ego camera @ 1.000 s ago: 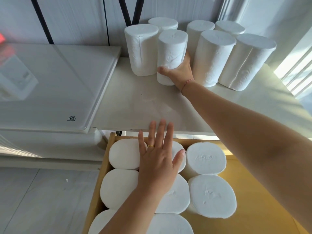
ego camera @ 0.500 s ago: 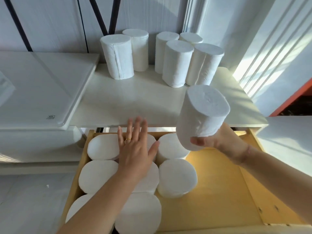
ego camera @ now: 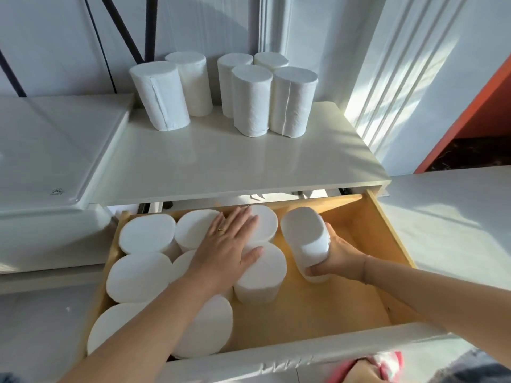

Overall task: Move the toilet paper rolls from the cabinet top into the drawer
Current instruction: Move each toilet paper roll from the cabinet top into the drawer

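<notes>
Several white toilet paper rolls point(ego camera: 250, 99) stand upright at the back of the white cabinet top point(ego camera: 235, 164). Below it the wooden drawer point(ego camera: 345, 288) is pulled out, with several rolls point(ego camera: 138, 275) standing packed in its left half. My right hand point(ego camera: 338, 258) grips one roll point(ego camera: 307, 236) from below and holds it tilted inside the drawer, just right of the packed rolls. My left hand point(ego camera: 225, 246) lies flat, fingers spread, on top of the packed rolls in the middle.
A white glass-topped surface point(ego camera: 55, 150) adjoins the cabinet on the left. A white wall with mouldings point(ego camera: 401, 78) rises at the right, beside an orange edge point(ego camera: 470, 111). The drawer's right half shows bare wood. The drawer's white front point(ego camera: 276, 357) is nearest me.
My right hand took a roll from the cabinet top, carried it toward me and lowered it into the drawer. My left hand stayed flat on the packed rolls.
</notes>
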